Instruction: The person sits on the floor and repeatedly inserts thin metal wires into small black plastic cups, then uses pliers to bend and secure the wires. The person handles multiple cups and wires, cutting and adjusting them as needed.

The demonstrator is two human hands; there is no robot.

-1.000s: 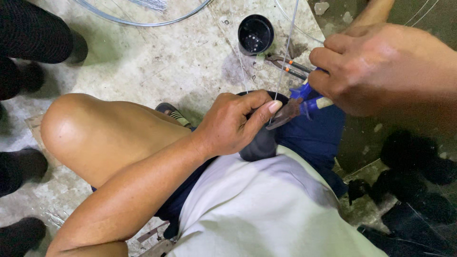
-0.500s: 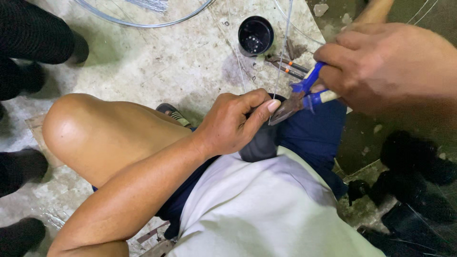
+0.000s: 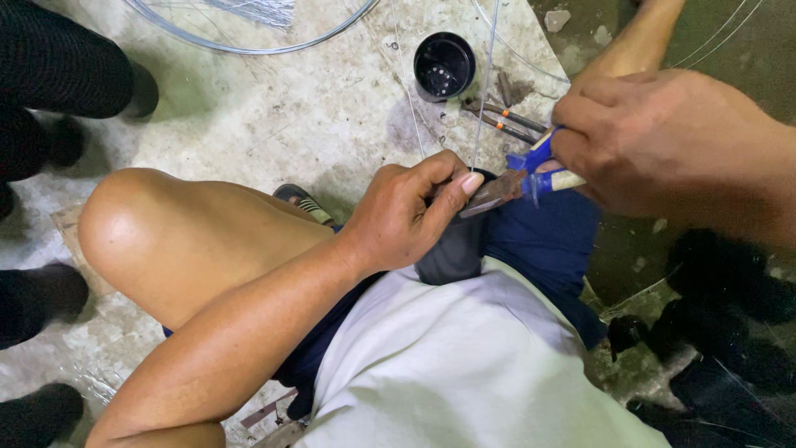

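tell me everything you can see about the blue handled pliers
The pliers have blue handles, one tipped pale, and dull grey metal jaws that look worn. They lie nearly level, jaws pointing toward the left hand. The right hand grips the handles, hiding most of them. The jaw tips meet the left thumb and forefinger, where a thin wire runs up and away. Whether the jaws bite the wire is unclear.

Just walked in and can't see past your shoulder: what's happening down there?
A person crouched on a concrete floor pinches a thin wire in the left hand. The right hand grips blue-handled pliers, their tip against the left fingertips. A black cup and other pliers lie beyond.
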